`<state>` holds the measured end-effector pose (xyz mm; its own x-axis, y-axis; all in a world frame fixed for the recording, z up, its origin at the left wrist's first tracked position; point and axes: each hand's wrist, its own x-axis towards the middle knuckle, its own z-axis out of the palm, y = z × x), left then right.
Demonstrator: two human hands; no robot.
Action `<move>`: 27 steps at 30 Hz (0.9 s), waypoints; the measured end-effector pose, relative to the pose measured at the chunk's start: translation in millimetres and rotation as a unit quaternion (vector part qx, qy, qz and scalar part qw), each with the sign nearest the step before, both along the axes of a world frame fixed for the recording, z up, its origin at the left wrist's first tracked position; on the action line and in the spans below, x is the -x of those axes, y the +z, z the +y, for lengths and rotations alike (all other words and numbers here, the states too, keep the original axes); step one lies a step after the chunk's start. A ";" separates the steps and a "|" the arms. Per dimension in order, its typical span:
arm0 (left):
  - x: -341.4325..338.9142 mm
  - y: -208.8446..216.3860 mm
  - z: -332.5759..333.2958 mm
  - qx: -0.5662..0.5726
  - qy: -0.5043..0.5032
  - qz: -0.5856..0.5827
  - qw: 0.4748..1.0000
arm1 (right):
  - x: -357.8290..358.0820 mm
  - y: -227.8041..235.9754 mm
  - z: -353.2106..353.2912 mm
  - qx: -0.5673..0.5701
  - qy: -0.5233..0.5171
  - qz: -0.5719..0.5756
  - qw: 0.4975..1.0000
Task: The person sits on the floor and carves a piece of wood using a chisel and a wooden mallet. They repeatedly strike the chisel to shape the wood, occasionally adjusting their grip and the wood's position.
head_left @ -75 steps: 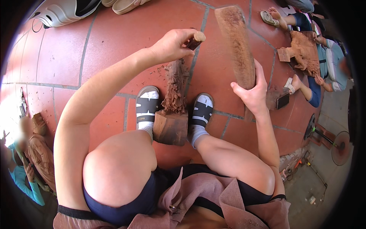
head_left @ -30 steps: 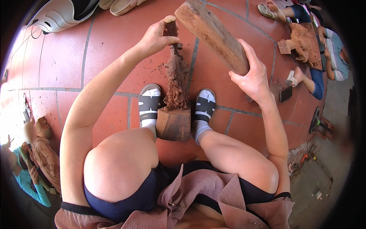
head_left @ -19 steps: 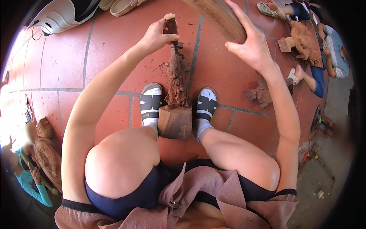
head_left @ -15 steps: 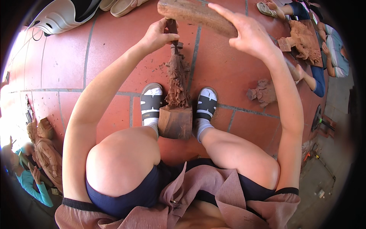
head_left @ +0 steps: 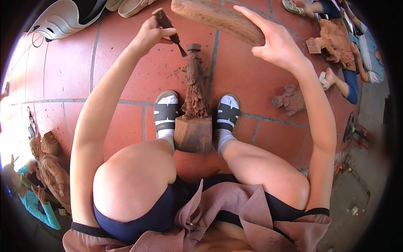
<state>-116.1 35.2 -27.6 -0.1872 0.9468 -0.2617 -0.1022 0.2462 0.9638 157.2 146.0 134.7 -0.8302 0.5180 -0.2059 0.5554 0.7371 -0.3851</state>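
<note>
A carved reddish-brown wooden figure (head_left: 195, 86) lies or stands between my feet, its block-shaped base (head_left: 193, 135) toward me. Above and left of its far end, my left hand (head_left: 146, 38) is closed round the dark handle of a chisel (head_left: 167, 26). The chisel's blade points down toward the carving, slightly apart from it. My right hand (head_left: 278, 45) grips a thick wooden mallet (head_left: 218, 20), forefinger stretched along it. The mallet hangs over the floor, beyond and right of the figure, apart from the chisel.
Wood chips lie on the red tiles (head_left: 121, 54). A smaller carving (head_left: 289, 100) sits at right. Other people work beside a large carving (head_left: 336, 42) at far right and a robed figure (head_left: 50, 168) at left. Pale shoes (head_left: 58, 19) stand at far left.
My left hand has drawn the chisel left, off the figure's far end, and tilted it. The mallet in my right hand has shifted only slightly.
</note>
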 end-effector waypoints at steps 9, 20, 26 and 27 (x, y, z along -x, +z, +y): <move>-27.5 -6.1 1.3 -0.018 -0.034 0.015 0.999 | -7.1 -14.9 -13.7 -0.007 0.005 0.032 0.999; -47.7 3.7 4.9 -0.061 -0.067 0.019 0.996 | -4.0 -9.4 0.1 -0.019 -0.029 0.176 0.984; -50.8 -2.2 1.7 -0.044 -0.041 -0.018 0.998 | -2.4 -0.8 10.8 -0.053 0.032 0.010 0.998; -48.7 -4.7 -0.4 -0.042 -0.041 -0.013 0.998 | 0.8 1.0 9.3 -0.073 0.053 -0.040 0.995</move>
